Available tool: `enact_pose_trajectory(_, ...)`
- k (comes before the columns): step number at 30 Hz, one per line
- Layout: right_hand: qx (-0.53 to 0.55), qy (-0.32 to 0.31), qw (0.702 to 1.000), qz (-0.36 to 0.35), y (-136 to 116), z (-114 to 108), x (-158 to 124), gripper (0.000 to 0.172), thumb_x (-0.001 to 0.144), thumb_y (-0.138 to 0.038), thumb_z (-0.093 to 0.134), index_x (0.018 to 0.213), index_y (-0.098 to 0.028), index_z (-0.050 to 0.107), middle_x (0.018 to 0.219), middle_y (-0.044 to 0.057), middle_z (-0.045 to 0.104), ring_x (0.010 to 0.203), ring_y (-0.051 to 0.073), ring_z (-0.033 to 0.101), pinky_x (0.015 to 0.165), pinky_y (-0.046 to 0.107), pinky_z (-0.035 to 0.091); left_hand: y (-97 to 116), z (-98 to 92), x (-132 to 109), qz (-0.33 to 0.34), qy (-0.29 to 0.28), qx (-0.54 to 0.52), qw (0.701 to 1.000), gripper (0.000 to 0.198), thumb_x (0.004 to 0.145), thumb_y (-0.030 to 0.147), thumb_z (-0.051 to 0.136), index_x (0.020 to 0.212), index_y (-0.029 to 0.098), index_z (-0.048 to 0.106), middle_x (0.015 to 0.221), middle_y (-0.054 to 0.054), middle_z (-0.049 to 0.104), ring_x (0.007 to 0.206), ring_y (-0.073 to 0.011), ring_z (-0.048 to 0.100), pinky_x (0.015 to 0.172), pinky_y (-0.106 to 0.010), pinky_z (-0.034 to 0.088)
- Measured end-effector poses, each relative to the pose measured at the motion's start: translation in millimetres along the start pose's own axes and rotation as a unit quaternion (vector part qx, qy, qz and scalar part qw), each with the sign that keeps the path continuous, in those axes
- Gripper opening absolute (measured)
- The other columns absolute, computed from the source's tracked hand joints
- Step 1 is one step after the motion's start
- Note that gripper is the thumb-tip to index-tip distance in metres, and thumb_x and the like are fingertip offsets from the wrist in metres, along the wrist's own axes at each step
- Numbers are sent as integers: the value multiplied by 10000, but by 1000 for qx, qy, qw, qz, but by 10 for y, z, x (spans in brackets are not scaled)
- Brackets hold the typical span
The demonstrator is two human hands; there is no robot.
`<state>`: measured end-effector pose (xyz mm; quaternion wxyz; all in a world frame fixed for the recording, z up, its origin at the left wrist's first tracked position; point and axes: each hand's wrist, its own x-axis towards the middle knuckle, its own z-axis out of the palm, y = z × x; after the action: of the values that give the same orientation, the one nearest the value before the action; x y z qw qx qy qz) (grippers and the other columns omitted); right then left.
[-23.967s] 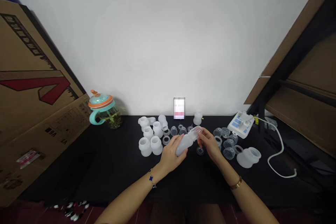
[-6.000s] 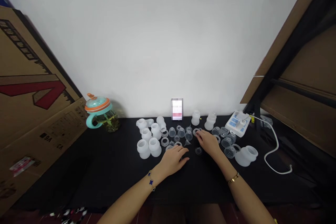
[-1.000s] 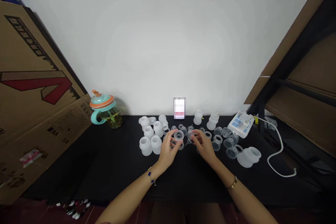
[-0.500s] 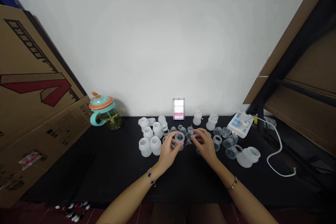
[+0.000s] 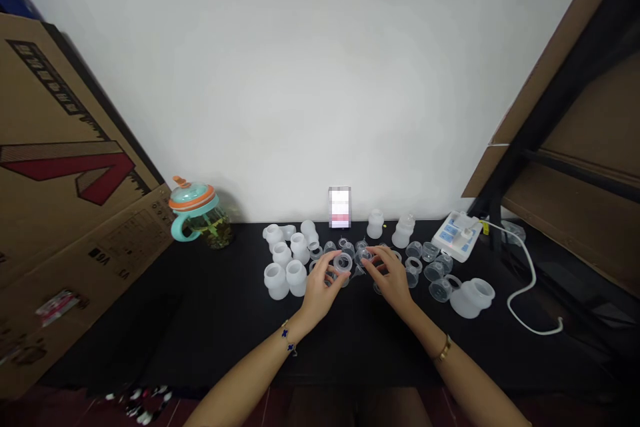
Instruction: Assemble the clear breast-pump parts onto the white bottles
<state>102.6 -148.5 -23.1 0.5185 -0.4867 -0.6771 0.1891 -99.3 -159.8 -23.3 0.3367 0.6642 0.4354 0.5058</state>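
My left hand point(image 5: 323, 283) grips a translucent bottle collar point(image 5: 343, 262) between thumb and fingers, its round opening turned up towards me. Just to the right, my right hand point(image 5: 389, 275) pinches a small clear piece point(image 5: 367, 255), which looks like a bottle nipple; the fingers partly cover it. A short gap separates the two pieces. Behind and under both hands lie several small clear nipples and rings, partly hidden. Left of my left hand stand several frosted white bottles point(image 5: 277, 280). Beyond my right hand lie several clear caps point(image 5: 434, 271).
A phone point(image 5: 340, 208) leans on the wall. Two frosted bottles point(image 5: 403, 231) stand at the back. A power strip point(image 5: 456, 235) with a white cable point(image 5: 531, 280) and a larger frosted bottle point(image 5: 470, 300) lie right. A glass teapot point(image 5: 210, 223) and a cardboard box point(image 5: 65, 213) are left.
My right hand has come slightly left with the small clear piece, closer to the collar. My left hand stays almost in place, and the view has shifted a little.
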Motion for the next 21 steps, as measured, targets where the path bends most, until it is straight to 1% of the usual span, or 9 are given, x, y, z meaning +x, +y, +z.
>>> enact_pose_trajectory(6,6,-7,1000,0,2,1,5,319,950,-477,588,1139,-236,675,1159,117,660,845,234,682,571,318,579,-10,-2,8,-26,-7,-4,1000,437,893,392,677,1291,233,592,1054,-61,710,857,-202,684,657,-283,559)
enact_pose_trajectory(11,-4,-9,1000,-5,-4,-1,3,306,954,-463,577,1138,-240,677,1197,110,658,851,229,689,583,317,581,-28,2,14,-25,-4,3,1000,445,892,388,675,1303,239,594,973,-44,723,849,-207,689,671,-297,560)
enact_pose_trajectory(14,-8,-9,1000,-3,-25,-9,0,305,950,-467,586,1120,-234,683,1141,103,673,813,218,681,569,307,569,-7,-2,9,-31,-6,1,1000,442,882,385,685,1286,228,599,928,-35,719,813,-198,683,658,-292,554)
enact_pose_trajectory(18,-12,-6,1000,3,-50,-18,-3,300,947,-479,594,1061,-219,689,984,85,688,767,212,661,549,298,548,12,-7,0,-35,-6,0,999,444,875,400,693,1271,221,603,926,-35,709,801,-191,674,649,-285,550)
enact_pose_trajectory(21,-13,-7,1000,-3,-58,-16,0,300,948,-481,593,1057,-218,687,974,86,683,766,211,654,553,300,549,-1,-6,5,-30,-6,3,1000,435,880,400,688,1270,228,602,968,-42,708,821,-192,677,657,-286,556)
